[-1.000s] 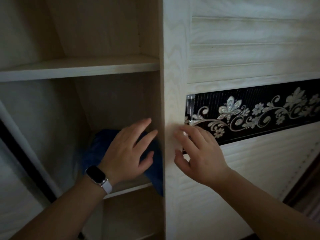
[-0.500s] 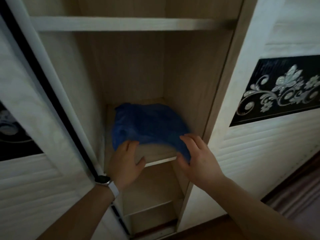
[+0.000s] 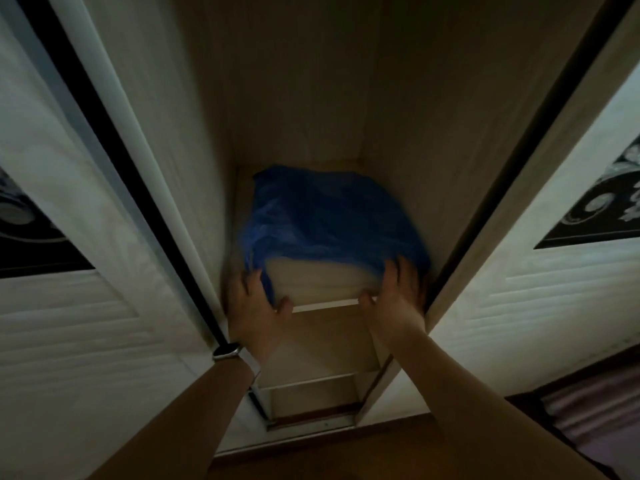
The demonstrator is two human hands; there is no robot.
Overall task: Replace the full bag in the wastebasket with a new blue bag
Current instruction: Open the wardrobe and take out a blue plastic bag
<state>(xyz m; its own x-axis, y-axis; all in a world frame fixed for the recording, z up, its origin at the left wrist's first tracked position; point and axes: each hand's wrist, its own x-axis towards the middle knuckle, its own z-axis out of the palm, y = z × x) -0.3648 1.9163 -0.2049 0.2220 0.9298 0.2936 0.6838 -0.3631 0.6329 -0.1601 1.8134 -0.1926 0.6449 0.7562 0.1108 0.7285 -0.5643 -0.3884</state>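
Observation:
A crumpled blue bag (image 3: 329,216) lies on a pale shelf (image 3: 325,304) inside an open wardrobe compartment. My left hand (image 3: 258,303), with a watch on its wrist, grips the bag's front left corner; a strip of blue runs between its thumb and fingers. My right hand (image 3: 394,292) grips the front right corner, its fingers over the blue plastic and its thumb near the shelf's front edge. Motion blur smears the bag's front edge. No wastebasket is in view.
White sliding doors with black floral panels flank the compartment on the left (image 3: 86,323) and right (image 3: 519,299). Lower shelves (image 3: 311,382) sit beneath the bag's shelf. A wooden floor (image 3: 346,445) lies below, with a dark purple surface (image 3: 595,407) at the lower right.
My view has swung down and centred on the compartment. Both hands have moved from the door edge onto the bag's front corners, which now lie farther apart.

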